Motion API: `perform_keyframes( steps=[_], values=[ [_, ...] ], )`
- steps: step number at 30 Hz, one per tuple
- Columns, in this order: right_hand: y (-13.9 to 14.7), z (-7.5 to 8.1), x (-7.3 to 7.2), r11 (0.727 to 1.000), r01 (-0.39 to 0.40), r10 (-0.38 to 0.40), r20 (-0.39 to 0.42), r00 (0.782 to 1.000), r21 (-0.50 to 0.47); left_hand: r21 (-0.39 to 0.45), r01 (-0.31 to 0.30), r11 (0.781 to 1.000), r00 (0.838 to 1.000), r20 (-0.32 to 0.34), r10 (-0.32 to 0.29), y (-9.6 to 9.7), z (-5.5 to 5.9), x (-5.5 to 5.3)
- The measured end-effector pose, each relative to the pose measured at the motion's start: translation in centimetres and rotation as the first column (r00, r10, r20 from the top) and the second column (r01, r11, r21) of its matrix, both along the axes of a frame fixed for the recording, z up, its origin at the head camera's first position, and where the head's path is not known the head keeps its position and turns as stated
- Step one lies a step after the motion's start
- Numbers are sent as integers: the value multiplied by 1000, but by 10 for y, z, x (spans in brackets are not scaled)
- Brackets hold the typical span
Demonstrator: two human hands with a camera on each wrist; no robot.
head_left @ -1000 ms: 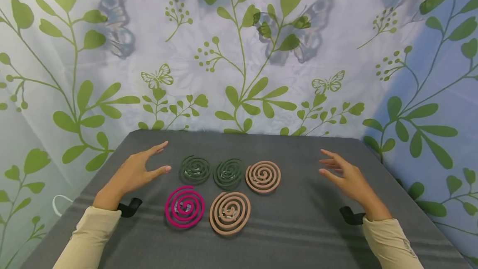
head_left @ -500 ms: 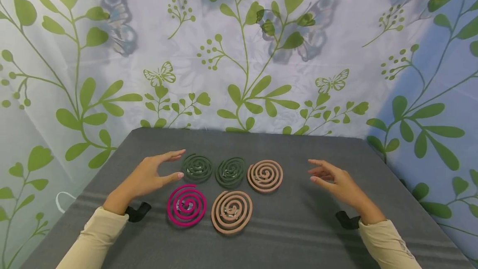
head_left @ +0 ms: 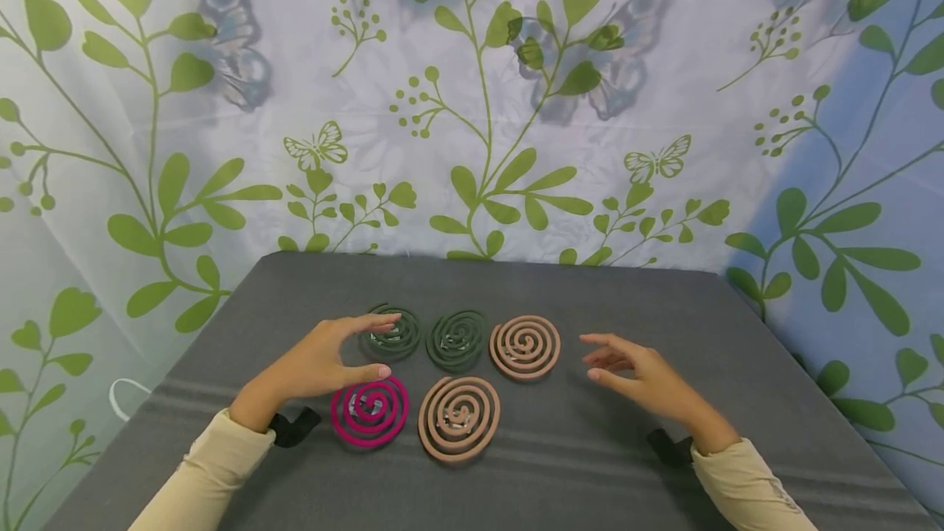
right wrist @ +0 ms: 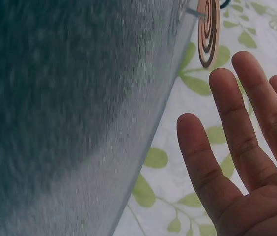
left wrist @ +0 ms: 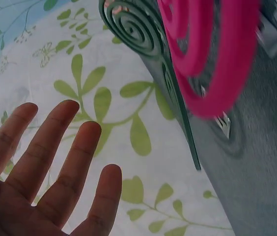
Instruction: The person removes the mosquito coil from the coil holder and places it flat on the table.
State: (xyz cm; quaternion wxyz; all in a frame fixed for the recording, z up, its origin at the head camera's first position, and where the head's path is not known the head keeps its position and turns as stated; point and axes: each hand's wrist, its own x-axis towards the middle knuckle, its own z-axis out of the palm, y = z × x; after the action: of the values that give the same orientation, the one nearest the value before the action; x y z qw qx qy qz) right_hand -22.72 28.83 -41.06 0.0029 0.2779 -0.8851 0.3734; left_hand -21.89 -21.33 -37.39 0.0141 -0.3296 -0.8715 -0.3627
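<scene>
Two dark green mosquito coils, the left one (head_left: 410,340) and the middle one (head_left: 457,342), form the back row with a tan mosquito coil (head_left: 525,346). In front lie a pink mosquito coil (head_left: 370,438) and a second tan mosquito coil (head_left: 459,421). My left hand (head_left: 313,360) hovers with thumb and fingers apart, overlapping the left green coil and the pink coil's top edge in the head view. To the right of the back tan coil, my right hand (head_left: 645,375) hovers with relaxed fingers and an empty palm.
Small metal stands (left wrist: 224,125) hold the coils up off the grey cloth-covered table (head_left: 590,465). Behind it hangs a white curtain (head_left: 369,211) with green leaves and butterflies. A white cable (head_left: 118,396) loops beside the table's left edge.
My left hand has moved right, over the left green and pink coils. The right hand has come left and slightly lower, toward the back tan coil. The coils stay put.
</scene>
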Motion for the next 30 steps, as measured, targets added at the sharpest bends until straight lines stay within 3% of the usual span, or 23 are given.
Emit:
perform_keyframes(
  steps=[16, 23, 30],
  values=[
    [-30, -5, 9, 983, -170, 174, 53, 983, -73, -8, 135, 991, 985, 112, -133, 18, -10, 2],
    [-42, -3, 11, 961, -204, 232, 149, 961, -186, -56, 150, 987, 981, 133, -141, 29, -13, 6],
    [-54, -5, 14, 954, -221, 259, 185, 948, -201, -123, 162, 979, 980, 135, -145, 35, -17, 9]
  ],
)
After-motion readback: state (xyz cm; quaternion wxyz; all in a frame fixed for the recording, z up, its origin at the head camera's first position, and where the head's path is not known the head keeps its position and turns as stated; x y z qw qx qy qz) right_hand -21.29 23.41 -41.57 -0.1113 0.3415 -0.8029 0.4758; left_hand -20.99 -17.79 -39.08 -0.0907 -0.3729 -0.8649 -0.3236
